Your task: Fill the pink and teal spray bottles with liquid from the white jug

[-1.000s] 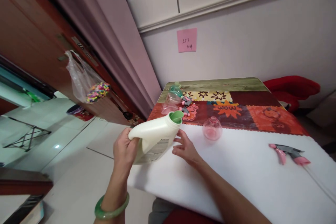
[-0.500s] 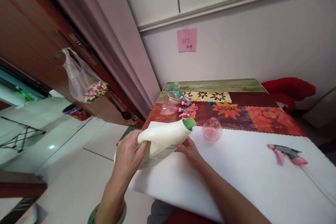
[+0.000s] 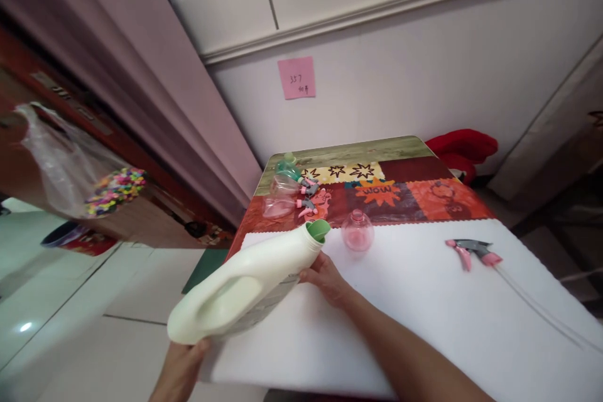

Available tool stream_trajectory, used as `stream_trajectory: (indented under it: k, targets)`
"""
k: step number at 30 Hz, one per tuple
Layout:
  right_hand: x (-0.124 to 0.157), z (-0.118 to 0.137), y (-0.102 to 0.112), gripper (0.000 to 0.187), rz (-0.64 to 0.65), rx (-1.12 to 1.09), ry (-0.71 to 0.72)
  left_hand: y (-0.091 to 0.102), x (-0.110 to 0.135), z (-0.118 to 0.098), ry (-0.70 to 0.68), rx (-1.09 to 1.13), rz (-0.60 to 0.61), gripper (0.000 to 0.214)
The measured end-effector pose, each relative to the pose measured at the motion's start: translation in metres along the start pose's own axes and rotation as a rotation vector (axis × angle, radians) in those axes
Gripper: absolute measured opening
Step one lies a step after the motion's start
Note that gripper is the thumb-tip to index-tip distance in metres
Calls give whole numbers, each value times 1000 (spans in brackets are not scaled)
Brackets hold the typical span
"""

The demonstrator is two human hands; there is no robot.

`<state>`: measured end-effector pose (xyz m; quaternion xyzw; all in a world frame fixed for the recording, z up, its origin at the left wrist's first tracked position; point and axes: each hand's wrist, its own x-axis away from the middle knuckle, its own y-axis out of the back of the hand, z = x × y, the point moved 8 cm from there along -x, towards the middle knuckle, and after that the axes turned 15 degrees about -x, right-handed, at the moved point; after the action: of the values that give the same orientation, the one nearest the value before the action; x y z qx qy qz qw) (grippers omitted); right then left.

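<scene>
A large cream-white detergent bottle with a moulded handle lies tilted in the air over the table's near left edge. Its green pouring spout points right, toward a round pink see-through spray bottle standing without its top. My left hand grips the bottle's base from below, fingers partly hidden. My right hand holds it from beneath near the neck; some fingers are behind the bottle. The spout and the pink bottle's mouth are apart. Farther right lies a pink and grey trigger sprayer with a long thin tube.
Several clear and green spray bottles with trigger tops lie at the table's back left. A white mat covers the near part of the patterned table. Left, a plastic bag of colourful beads hangs on the door. A pink note sticks to the wall.
My left hand has let go of the handle and moved down to the bottle's base. The right hand keeps its hold near the neck. The camera view has turned right.
</scene>
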<state>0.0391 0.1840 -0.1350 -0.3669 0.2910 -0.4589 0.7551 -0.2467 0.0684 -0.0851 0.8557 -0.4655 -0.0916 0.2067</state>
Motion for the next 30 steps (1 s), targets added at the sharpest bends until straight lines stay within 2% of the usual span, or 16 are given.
stream_trajectory:
  k: [2, 4, 7, 11, 15, 22, 27, 30]
  targets:
    - [-1, 1, 1, 64, -11, 7, -16, -21, 9, 20, 48, -19, 59, 79]
    - [-1, 1, 2, 66, -16, 10, -30, -36, 14, 30, 72, -93, 79, 72]
    - [-1, 2, 2, 66, -12, 4, -37, -44, 13, 31, 72, -131, 65, 70]
    - [-1, 2, 2, 65, -9, -4, -39, -45, 10, 29, 68, -98, 42, 68]
    - [0, 4, 2, 64, -8, 15, -29, -47, 13, 22, 61, -45, 47, 70]
    - [2, 13, 4, 63, -24, 1, 3, -56, 17, -2, 49, 52, 56, 74]
    - [2, 26, 10, 62, -61, -27, 44, -71, 15, -12, 80, 150, 151, 79]
    - [1, 30, 14, 66, -78, -41, 54, -76, 13, -23, 36, 165, 156, 82]
